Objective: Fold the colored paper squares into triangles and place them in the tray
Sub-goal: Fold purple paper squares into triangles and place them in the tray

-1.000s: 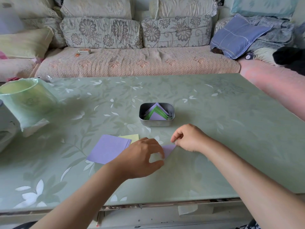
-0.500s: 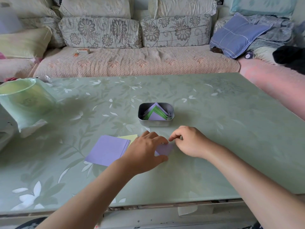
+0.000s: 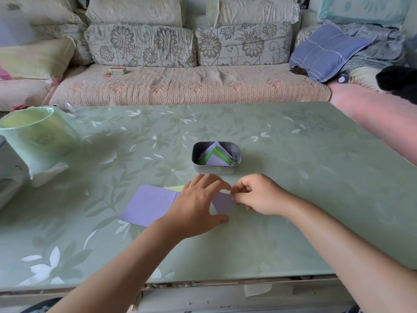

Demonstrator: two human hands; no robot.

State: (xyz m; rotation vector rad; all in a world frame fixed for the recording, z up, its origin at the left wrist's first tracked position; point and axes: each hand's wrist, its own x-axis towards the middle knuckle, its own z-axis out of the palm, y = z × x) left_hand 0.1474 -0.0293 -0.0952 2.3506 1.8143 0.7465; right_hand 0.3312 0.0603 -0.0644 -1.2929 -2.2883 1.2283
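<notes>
A purple paper piece [image 3: 222, 201] lies folded on the green table between my hands. My left hand [image 3: 198, 204] rests flat on its left part, fingers spread and straight. My right hand [image 3: 257, 194] pinches the paper's right corner with curled fingers. To the left a stack of purple paper squares [image 3: 149, 204] lies on the table, with a yellow sheet [image 3: 174, 188] peeking out behind it. Just beyond my hands stands a small metal tray [image 3: 235, 152] holding several folded purple and green triangles [image 3: 215, 155].
A green-lined bin [image 3: 38, 136] and a white object [image 3: 9, 175] stand at the table's left edge. A sofa [image 3: 187, 82] with cushions runs behind the table. The table's front edge [image 3: 225, 282] is near my body.
My left hand has uncurled and now lies flat on the paper. Both hands have shifted slightly away from me, toward the tray. My right hand keeps its pinch on the corner.
</notes>
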